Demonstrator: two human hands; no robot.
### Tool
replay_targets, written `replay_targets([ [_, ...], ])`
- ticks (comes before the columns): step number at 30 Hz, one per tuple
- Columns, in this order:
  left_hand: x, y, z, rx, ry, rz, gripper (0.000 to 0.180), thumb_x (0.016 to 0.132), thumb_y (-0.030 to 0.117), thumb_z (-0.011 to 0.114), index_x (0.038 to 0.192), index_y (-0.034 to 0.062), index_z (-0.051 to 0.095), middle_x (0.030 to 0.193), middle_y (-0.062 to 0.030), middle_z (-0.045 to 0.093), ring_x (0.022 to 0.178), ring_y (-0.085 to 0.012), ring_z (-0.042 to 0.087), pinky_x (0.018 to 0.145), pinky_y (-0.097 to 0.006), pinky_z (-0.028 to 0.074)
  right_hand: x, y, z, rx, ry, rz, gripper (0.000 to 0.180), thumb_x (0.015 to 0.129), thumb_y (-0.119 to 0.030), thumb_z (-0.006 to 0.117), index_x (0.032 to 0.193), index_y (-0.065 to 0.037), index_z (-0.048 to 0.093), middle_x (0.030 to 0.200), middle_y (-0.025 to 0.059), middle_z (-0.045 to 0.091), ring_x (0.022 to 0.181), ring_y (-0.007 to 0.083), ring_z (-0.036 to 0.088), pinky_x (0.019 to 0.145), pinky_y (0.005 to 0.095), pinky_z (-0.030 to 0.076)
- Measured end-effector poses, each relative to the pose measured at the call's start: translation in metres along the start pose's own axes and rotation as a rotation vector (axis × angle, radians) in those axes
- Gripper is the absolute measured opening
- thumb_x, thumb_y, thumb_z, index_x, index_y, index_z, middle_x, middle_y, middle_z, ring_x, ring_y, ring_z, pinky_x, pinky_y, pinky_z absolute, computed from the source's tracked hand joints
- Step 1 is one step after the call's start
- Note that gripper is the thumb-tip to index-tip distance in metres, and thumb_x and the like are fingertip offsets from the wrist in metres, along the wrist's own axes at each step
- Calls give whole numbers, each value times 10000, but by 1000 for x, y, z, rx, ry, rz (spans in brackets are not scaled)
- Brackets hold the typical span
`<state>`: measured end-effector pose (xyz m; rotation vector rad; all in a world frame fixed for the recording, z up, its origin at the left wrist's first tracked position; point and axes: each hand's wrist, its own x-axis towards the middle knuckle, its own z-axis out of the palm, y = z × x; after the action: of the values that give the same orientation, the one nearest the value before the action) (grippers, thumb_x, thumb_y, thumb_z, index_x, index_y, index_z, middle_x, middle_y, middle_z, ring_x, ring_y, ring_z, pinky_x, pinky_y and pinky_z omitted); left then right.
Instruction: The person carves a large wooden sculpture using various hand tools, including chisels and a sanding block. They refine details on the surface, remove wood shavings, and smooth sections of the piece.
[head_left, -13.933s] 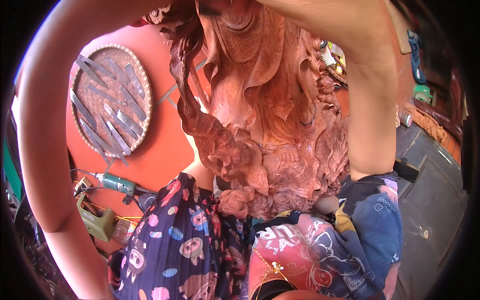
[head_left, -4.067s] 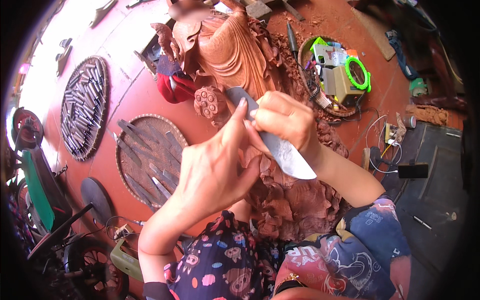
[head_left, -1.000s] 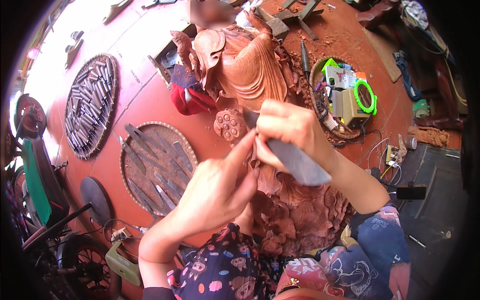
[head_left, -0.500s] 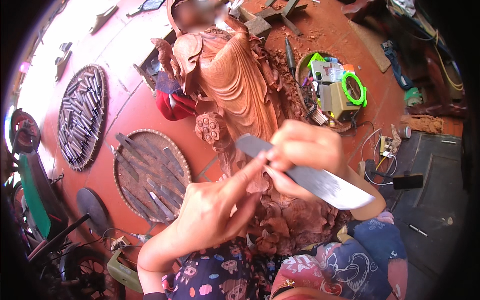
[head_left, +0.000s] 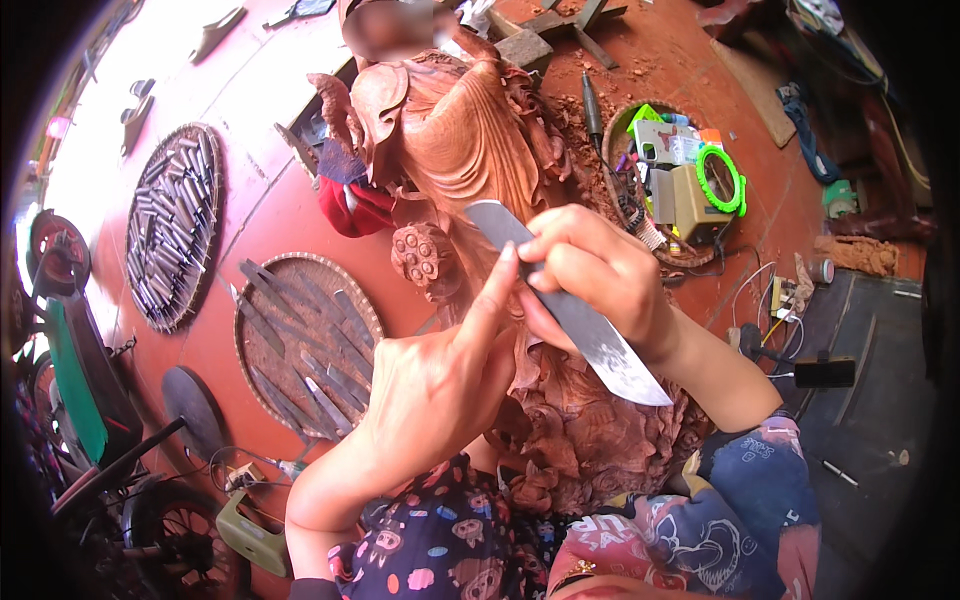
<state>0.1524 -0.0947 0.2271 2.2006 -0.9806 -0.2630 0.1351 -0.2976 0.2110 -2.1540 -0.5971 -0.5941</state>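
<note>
A flat grey metal knife blade, with a bright slanted end toward the lower right, is gripped in my right hand. The fingers close around its middle, and no handle shows on it. My left hand has its index finger stretched out, the tip at the blade's left edge; its other fingers are partly hidden, and it holds nothing that I can see. Behind and below both hands lies a reddish carved wooden statue of a robed figure, with a lotus pod carving at its left side.
At left, a round woven tray holds several flat blades, and another tray holds many metal chisels. Beyond my right hand, a basket carries a green ring and boxes. A small motorbike stands far left; cables lie at right.
My right hand has turned the knife blade more upright, its bright end moving left. My left index fingertip has moved slightly up and left along its edge. The whole view has shifted slightly.
</note>
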Motion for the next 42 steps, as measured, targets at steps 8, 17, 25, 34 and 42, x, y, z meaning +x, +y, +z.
replay_targets([
  [8, 2, -6, -3, -268, -72, -156, 615, 886, 43, 583, 1455, -48, 365, 566, -145, 569, 489, -312, 607, 495, -388, 441, 17, 8, 17, 3, -144, 0, 147, 740, -58, 675, 810, -22, 550, 822, 112, 499, 772, 306, 550, 675, 389, 472],
  [17, 1, -2, -15, -287, -184, -141, 683, 863, 70, 582, 1442, -138, 286, 645, -219, 594, 571, -399, 628, 560, -469, 499, 14, -5, 11, -55, -172, 38, 159, 704, -98, 690, 802, -39, 580, 817, 97, 513, 798, 295, 554, 680, 382, 468],
  [25, 1, -5, -17, -228, -169, -139, 628, 869, 103, 577, 1417, -112, 361, 612, -217, 589, 532, -391, 613, 541, -475, 499, 11, -3, 17, -70, -138, 32, 160, 721, -113, 655, 710, -51, 508, 752, 90, 470, 744, 284, 530, 638, 392, 439],
  [34, 9, -4, -22, -144, -190, -186, 602, 876, 91, 607, 1421, -55, 396, 590, -166, 579, 536, -361, 614, 524, -447, 465, 16, -1, 23, -51, -16, 60, 156, 676, -61, 696, 738, -42, 554, 768, 91, 507, 732, 289, 539, 632, 390, 452],
  [42, 7, -7, -15, -113, -135, -109, 648, 868, 148, 605, 1423, -93, 375, 555, -180, 575, 472, -365, 598, 486, -476, 491, 15, 2, 20, -55, -60, 60, 172, 676, -25, 693, 723, -42, 528, 765, 97, 503, 712, 290, 534, 612, 383, 445],
])
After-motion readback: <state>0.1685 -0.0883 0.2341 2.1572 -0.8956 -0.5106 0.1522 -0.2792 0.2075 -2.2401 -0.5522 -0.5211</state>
